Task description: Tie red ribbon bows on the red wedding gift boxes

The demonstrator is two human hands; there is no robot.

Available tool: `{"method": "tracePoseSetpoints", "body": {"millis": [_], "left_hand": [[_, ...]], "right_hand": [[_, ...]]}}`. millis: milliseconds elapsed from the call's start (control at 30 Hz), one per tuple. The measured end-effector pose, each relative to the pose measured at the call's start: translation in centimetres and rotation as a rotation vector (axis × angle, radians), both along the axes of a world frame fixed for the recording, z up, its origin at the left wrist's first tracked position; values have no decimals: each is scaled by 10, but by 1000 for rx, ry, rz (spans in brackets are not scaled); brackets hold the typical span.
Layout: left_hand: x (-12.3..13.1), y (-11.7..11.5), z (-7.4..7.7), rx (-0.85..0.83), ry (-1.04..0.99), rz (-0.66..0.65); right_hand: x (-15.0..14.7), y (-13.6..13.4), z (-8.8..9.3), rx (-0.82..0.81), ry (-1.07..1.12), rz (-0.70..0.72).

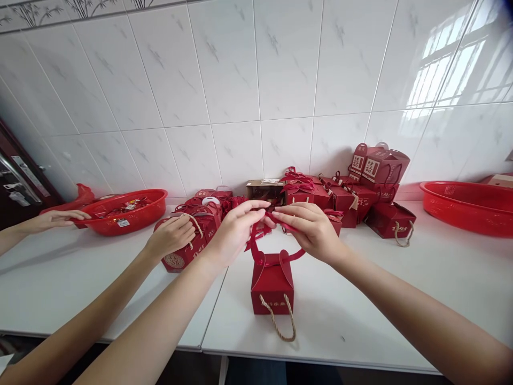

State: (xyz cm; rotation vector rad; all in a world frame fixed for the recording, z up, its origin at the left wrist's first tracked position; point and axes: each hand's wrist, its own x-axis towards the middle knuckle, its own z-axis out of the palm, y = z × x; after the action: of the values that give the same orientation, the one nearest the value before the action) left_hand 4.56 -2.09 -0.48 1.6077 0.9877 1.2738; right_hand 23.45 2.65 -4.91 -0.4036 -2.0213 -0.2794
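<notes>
A small dark-red gift box (267, 283) stands upright on the white table in front of me, its twisted rope handle hanging down on the near side. A red ribbon (297, 255) passes through the top of the box and rises on both sides. Above the box, my left hand (236, 230) pinches the ribbon at its fingertips. My right hand (310, 227) pinches it from the other side, the two hands almost touching. The fingers partly hide how the ribbon lies between them.
At left, a co-worker's hand (176, 235) grips a red gift box (176, 260); their other hand (60, 217) touches a red basin (120, 222) holding small packets. Piled red boxes (344, 206) line the tiled wall. Another red basin (465, 211) stands at right.
</notes>
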Motion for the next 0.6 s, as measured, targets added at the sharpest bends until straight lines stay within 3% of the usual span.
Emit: {"method": "tracePoseSetpoints", "body": {"millis": [133, 200, 300, 433, 500, 600], "left_hand": [[-15, -9, -13, 543, 540, 425], [-35, -13, -28, 644, 718, 559], [-77, -21, -68, 466, 907, 652], [-119, -35, -128, 255, 1002, 529], [-124, -39, -145, 228, 1018, 480], [-110, -38, -146, 225, 988, 452]], "right_hand": [[14, -13, -11, -204, 182, -68], [35, -21, -28, -288, 219, -138], [77, -28, -72, -466, 128, -314], [118, -28, -134, -868, -57, -530], [122, -25, -149, -993, -73, -549], [108, -21, -145, -984, 6, -604]]}}
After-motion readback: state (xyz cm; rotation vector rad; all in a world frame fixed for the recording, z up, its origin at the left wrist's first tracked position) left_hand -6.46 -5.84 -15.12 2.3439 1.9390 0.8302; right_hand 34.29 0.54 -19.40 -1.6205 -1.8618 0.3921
